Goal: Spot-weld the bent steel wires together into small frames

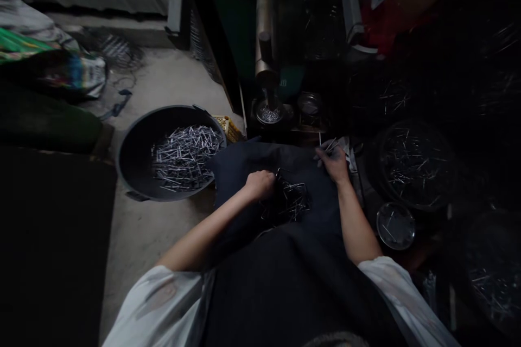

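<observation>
My left hand (261,184) is closed above the dark cloth on my lap, with a thin bent metal piece sticking up at its fingertips. Right beside it, a loose pile of bent metal pieces (296,200) lies on the dark cloth (240,162). My right hand (332,161) is at the right edge of the cloth, its fingers pinched around several thin metal pieces (330,145) that point up and left. Between and beyond the hands, a small round dish of metal bits (269,114) sits under a vertical machine rod (265,59).
A big black tub (136,173) full of metal pieces stands on the floor at left, beside a yellow crate (228,127). At right are a dark basin of pieces (415,168) and a small round dish (395,226). Sacks (81,73) lie at upper left.
</observation>
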A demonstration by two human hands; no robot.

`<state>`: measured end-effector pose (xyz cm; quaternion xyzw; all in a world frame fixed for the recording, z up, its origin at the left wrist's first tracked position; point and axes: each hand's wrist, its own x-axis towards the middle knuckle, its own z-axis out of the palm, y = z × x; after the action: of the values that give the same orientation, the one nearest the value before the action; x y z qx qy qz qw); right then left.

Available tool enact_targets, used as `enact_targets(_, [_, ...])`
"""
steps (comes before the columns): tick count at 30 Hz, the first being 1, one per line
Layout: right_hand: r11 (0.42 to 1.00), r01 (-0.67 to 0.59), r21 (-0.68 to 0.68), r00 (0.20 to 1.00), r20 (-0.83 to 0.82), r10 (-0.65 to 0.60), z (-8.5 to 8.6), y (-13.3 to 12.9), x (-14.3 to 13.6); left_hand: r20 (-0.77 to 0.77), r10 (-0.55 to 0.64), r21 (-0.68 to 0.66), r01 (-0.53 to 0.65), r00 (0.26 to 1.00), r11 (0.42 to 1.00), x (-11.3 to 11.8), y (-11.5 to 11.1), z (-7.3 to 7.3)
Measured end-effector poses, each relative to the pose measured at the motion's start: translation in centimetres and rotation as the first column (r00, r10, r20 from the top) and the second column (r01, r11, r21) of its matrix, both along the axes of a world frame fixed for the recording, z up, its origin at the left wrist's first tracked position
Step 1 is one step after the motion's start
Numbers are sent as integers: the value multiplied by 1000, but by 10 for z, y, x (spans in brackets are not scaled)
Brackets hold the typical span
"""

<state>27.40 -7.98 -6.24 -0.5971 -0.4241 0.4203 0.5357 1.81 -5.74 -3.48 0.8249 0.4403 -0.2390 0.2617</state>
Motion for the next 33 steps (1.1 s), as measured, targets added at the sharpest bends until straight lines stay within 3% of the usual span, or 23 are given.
enact_targets(8, [1000,-22,-22,997,72,24,3,0,-1,-10,76,-3,-76,997,997,-14,-19,-5])
enact_targets(16, [998,-56,14,987,149,53,4,-4,-2,102,167,210,-185,981,960,-40,-31,23])
enact_targets(19, [998,-52,30,989,142,48,7,-7,-1,122,222,160,-240,967,957,-56,-35,23])
enact_targets(21, [996,-78,46,988,135,71,14,-10,-5,209,314,111,-341,926,933,-64,-32,19])
enact_targets(23, [988,-141,69,981,143,130,25,-15,-14,400,451,73,-518,798,852,-68,-23,15])
enact_targets(26, [943,-302,142,938,221,267,43,-20,-36,711,565,-127,-713,419,690,-62,-4,14])
enact_targets(28, [886,-419,199,877,342,338,52,-21,-52,762,629,-371,-689,157,622,-50,7,17])
enact_targets(30, [833,-502,234,813,454,363,55,-17,-66,691,722,-598,-591,-38,542,-34,12,20])
enact_targets(33, [798,-552,242,766,525,370,49,-7,-75,591,787,-757,-457,-175,467,-17,11,25])
